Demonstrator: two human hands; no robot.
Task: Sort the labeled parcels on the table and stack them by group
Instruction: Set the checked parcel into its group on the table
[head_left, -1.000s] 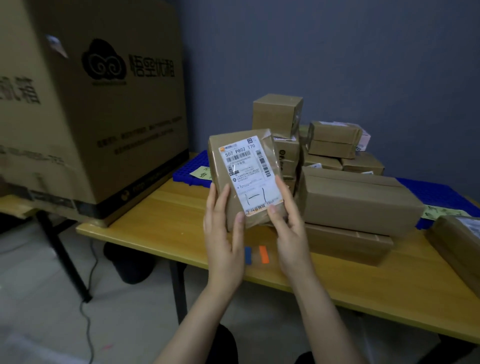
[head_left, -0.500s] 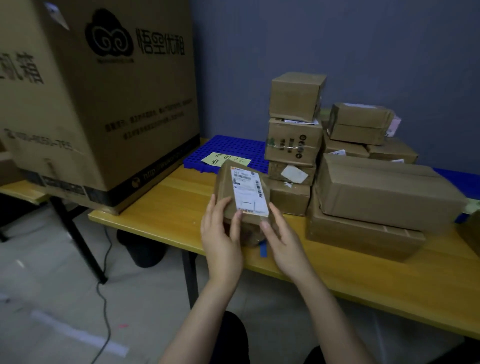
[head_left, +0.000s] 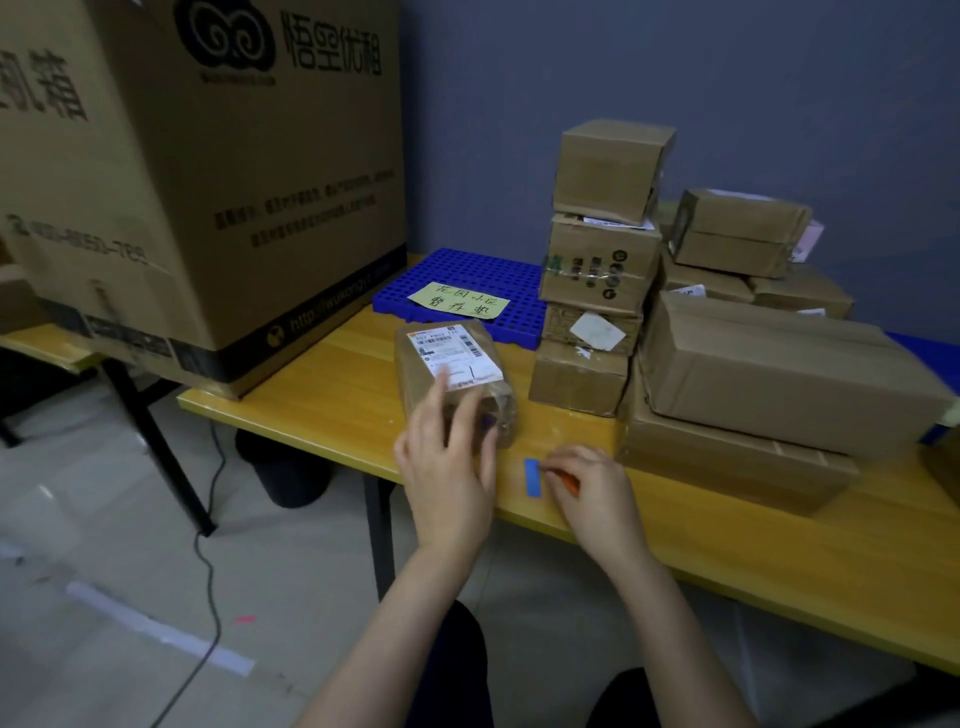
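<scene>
The parcel (head_left: 452, 374) under my left hand (head_left: 447, 467), just in front of the blue grid mat (head_left: 457, 270), is brown cardboard wrapped in clear film that shines and wrinkles, with a white paper label on top. The mat is hard moulded plastic, faintly glossy, and the yellow note (head_left: 460, 301) lying on it is matt paper. The table (head_left: 322, 410) under the mat looks like smooth, lightly shiny wood. Left of the mat, the big carton (head_left: 182, 208) is matt cardboard. Right of it, the stacked boxes (head_left: 602, 270) are dull brown cardboard with glossy tape.

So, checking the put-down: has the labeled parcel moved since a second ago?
Yes. The labeled parcel has come down from mid-air onto the table, just in front of the blue mat.
</scene>
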